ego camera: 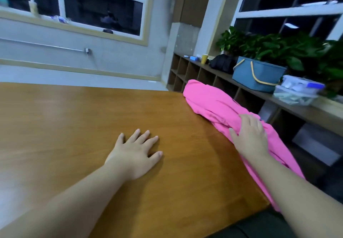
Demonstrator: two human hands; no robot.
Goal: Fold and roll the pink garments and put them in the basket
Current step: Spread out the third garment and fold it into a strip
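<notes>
One blue basket (257, 74) holds nothing visible; right hand (248, 137) grips the pink garment (209, 100), left hand (135, 152) lies flat.

The wooden worktop (74, 122) carried a bunched pink garment (209, 102) along its right edge. The left hand (135, 152) lay flat on the bare wood, and the right hand (248, 135) rested on the garment.
</notes>
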